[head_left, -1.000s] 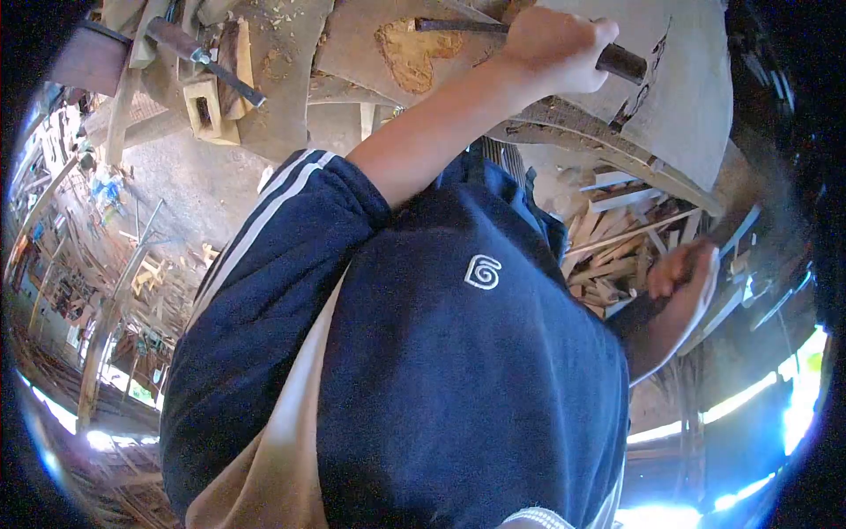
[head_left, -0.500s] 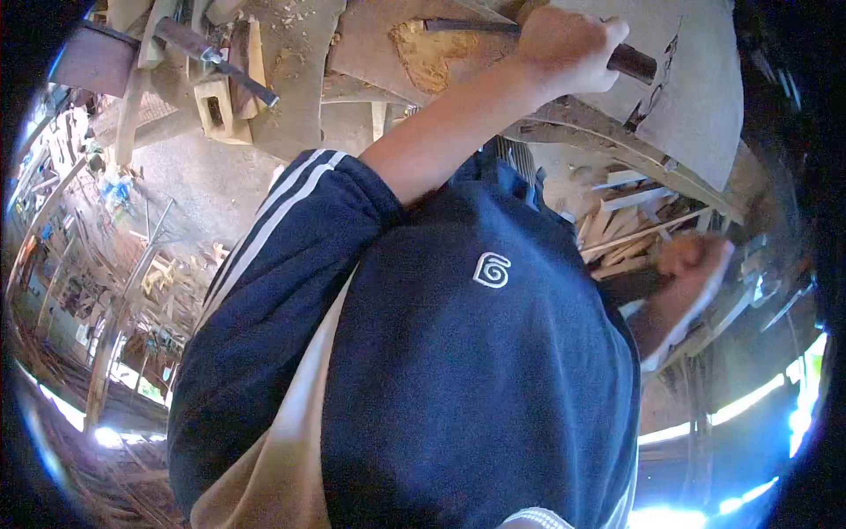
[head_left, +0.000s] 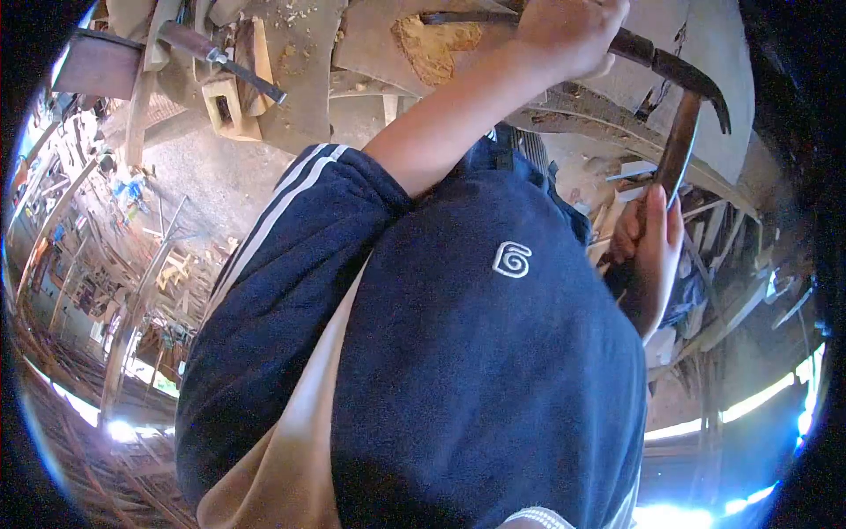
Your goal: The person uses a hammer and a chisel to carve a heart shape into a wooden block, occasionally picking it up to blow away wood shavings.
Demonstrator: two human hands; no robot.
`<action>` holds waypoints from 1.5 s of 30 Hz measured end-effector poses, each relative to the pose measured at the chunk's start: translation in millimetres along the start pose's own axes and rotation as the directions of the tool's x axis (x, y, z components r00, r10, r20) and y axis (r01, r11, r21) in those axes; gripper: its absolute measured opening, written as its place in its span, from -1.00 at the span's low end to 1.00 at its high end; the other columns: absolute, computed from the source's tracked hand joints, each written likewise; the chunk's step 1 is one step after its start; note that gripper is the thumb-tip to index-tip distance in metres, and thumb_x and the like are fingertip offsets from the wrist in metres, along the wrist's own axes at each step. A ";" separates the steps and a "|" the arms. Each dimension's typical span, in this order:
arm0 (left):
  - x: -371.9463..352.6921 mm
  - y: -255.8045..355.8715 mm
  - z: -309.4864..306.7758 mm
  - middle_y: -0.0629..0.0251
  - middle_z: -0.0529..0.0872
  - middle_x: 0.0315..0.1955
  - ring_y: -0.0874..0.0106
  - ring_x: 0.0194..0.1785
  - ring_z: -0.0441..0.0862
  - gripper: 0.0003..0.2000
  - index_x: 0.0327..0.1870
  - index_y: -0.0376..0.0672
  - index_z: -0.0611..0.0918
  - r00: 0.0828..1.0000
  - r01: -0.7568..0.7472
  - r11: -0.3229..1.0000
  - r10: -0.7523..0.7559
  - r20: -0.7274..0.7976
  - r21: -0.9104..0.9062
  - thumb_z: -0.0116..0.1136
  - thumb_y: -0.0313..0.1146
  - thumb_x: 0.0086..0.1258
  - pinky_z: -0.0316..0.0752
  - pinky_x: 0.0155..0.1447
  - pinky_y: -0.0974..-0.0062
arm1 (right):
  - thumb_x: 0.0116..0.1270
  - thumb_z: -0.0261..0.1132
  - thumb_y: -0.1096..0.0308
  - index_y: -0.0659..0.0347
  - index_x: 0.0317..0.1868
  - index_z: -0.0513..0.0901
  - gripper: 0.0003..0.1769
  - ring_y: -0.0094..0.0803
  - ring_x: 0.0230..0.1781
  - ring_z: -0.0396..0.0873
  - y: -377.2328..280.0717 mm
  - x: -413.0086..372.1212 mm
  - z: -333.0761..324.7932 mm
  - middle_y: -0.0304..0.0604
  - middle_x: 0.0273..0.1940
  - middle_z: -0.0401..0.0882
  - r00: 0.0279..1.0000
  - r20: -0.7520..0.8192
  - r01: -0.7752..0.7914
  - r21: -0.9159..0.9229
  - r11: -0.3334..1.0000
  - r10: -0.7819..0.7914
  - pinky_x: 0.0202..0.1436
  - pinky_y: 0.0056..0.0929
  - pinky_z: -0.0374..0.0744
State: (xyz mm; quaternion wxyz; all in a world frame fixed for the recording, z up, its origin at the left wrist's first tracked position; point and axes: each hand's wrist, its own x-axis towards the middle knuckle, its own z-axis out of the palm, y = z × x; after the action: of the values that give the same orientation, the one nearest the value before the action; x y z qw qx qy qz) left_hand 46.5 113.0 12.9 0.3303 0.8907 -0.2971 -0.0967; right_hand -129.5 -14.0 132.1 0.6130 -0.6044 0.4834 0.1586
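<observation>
My left hand (head_left: 568,40) is wrapped round a chisel (head_left: 467,17). Its blade lies low over a pale carved hollow (head_left: 432,53) in a wooden board (head_left: 374,48), and its dark handle sticks out to the right of my fist. My right hand (head_left: 650,238) grips the handle of a claw hammer (head_left: 680,141). The hammer's face appears to meet the butt of the chisel handle, with the claw curving away to the right. The chisel's middle is hidden inside my left hand.
Another chisel (head_left: 220,60) lies at the upper left, near a wooden block (head_left: 231,119) with a rectangular hole. Wood shavings are scattered beside it. Cracks (head_left: 652,97) run through the board at right. Offcuts are heaped below the bench on the right.
My right hand, blurred and lower before, has swung the hammer up to the chisel's butt. My left hand keeps its hold on the chisel. The view has shifted slightly.
</observation>
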 end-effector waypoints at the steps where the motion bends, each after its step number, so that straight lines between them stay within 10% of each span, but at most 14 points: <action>1: 1.7 0.5 -2.9 0.06 0.70 -0.49 0.11 -0.35 0.71 -0.50 -0.05 -0.27 0.37 0.998 0.030 0.999 -0.031 0.051 0.027 0.36 -0.28 0.06 0.58 -0.26 0.22 | 0.52 0.08 0.13 0.09 -0.27 0.42 -0.76 -0.64 -0.78 0.18 -5.5 1.1 -7.7 -0.36 -0.65 0.28 0.999 -0.044 0.019 -0.023 1.000 -0.020 -0.76 -0.56 0.16; 4: 0.1 -7.5 7.6 0.06 0.70 -0.48 0.13 -0.34 0.71 -0.43 0.03 -0.35 0.36 0.999 -0.048 0.999 0.048 -0.012 0.021 0.36 -0.27 0.07 0.57 -0.28 0.24 | 0.52 0.08 0.13 0.10 -0.36 0.39 -0.71 -0.65 -0.78 0.17 16.9 -30.6 -76.5 -0.36 -0.67 0.27 0.984 -0.145 0.101 -0.015 0.995 -0.103 -0.78 -0.62 0.12; 6: -0.9 -3.7 2.5 0.06 0.70 -0.48 0.14 -0.35 0.70 -0.39 0.08 -0.38 0.35 1.000 -0.029 0.998 0.029 0.004 0.051 0.36 -0.27 0.06 0.57 -0.28 0.25 | 0.51 0.09 0.13 0.10 -0.40 0.37 -0.68 -0.64 -0.78 0.17 56.5 42.7 -129.2 -0.36 -0.67 0.27 0.988 -0.156 0.086 0.447 0.891 -0.018 -0.77 -0.66 0.13; 12: -2.2 -11.8 14.1 0.06 0.70 -0.47 0.14 -0.36 0.69 -0.29 0.19 -0.47 0.30 0.998 -0.048 0.997 0.046 0.032 0.060 0.34 -0.30 0.05 0.57 -0.28 0.26 | 0.52 0.09 0.15 0.08 -0.36 0.36 -0.72 -0.64 -0.78 0.16 -13.1 -3.6 15.5 -0.38 -0.66 0.27 0.999 0.007 -0.042 0.002 0.999 0.042 -0.74 -0.63 0.15; 17: -3.7 -12.5 7.7 0.03 0.69 -0.46 0.13 -0.37 0.68 -0.31 0.20 -0.50 0.29 0.993 -0.115 0.990 0.116 -0.003 0.084 0.30 -0.35 0.06 0.57 -0.28 0.26 | 0.50 0.11 0.16 0.13 -0.25 0.43 -0.77 -0.63 -0.77 0.17 -34.3 -10.3 -23.9 -0.36 -0.62 0.31 0.975 -0.218 0.074 0.119 0.990 -0.047 -0.73 -0.59 0.16; 22: -5.2 -18.0 14.6 0.03 0.69 -0.47 0.15 -0.38 0.67 -0.31 0.22 -0.54 0.28 0.991 -0.132 0.988 0.134 -0.014 0.083 0.27 -0.39 0.07 0.57 -0.27 0.27 | 0.52 0.08 0.11 0.08 -0.30 0.41 -0.73 -0.65 -0.79 0.15 4.4 10.0 -28.9 -0.40 -0.66 0.23 0.971 -0.220 0.053 -0.206 0.977 -0.098 -0.78 -0.60 0.12; 26: -5.7 -18.4 13.8 0.03 0.69 -0.46 0.15 -0.38 0.67 -0.33 0.21 -0.55 0.29 0.990 -0.137 0.986 0.140 -0.026 0.097 0.26 -0.40 0.08 0.57 -0.25 0.28 | 0.53 0.07 0.18 0.09 -0.29 0.34 -0.77 -0.63 -0.77 0.17 -7.7 -6.6 -0.2 -0.36 -0.64 0.26 0.999 0.022 -0.033 0.023 0.999 0.033 -0.75 -0.59 0.18; 33: -7.5 -14.6 -2.9 0.04 0.70 -0.47 0.15 -0.37 0.70 -0.34 0.20 -0.49 0.31 0.997 -0.025 0.998 0.021 0.071 0.061 0.28 -0.35 0.10 0.58 -0.27 0.28 | 0.52 0.07 0.10 0.11 -0.25 0.39 -0.73 -0.63 -0.76 0.16 -8.1 0.1 -17.2 -0.37 -0.61 0.27 0.968 -0.230 0.155 0.255 0.954 -0.096 -0.74 -0.59 0.20; 38: -7.5 -15.3 -1.5 0.05 0.71 -0.48 0.13 -0.40 0.70 -0.34 0.19 -0.47 0.31 0.994 -0.027 0.995 0.016 0.108 0.096 0.30 -0.33 0.09 0.58 -0.30 0.26 | 0.52 0.08 0.15 0.09 -0.28 0.36 -0.75 -0.61 -0.77 0.20 -5.0 -2.6 12.1 -0.36 -0.64 0.24 0.999 -0.025 -0.045 -0.009 0.999 0.045 -0.76 -0.58 0.18; 42: -8.1 -14.5 0.0 0.03 0.71 -0.44 0.15 -0.35 0.70 -0.36 0.18 -0.44 0.35 0.996 0.010 0.997 -0.016 0.084 0.076 0.33 -0.32 0.09 0.58 -0.21 0.25 | 0.52 0.08 0.19 0.11 -0.31 0.40 -0.76 -0.61 -0.75 0.19 -18.3 -9.9 -14.0 -0.33 -0.62 0.29 0.985 -0.140 0.108 0.014 0.994 -0.105 -0.76 -0.61 0.17; 45: -9.3 -18.2 8.5 0.07 0.73 -0.44 0.17 -0.36 0.72 -0.48 0.01 -0.29 0.47 0.999 0.018 0.995 -0.023 0.046 0.093 0.35 -0.22 0.07 0.59 -0.25 0.23 | 0.53 0.07 0.17 0.11 -0.26 0.40 -0.78 -0.64 -0.77 0.19 24.9 21.4 -38.5 -0.37 -0.63 0.27 0.963 -0.107 0.195 -0.359 0.913 -0.248 -0.77 -0.60 0.18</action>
State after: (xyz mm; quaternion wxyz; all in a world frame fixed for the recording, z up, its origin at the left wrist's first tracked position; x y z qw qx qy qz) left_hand 44.3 124.9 -5.5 0.2804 0.9055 -0.2998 -0.1073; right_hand -154.0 -51.3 108.4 0.4731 -0.7639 0.4210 0.1241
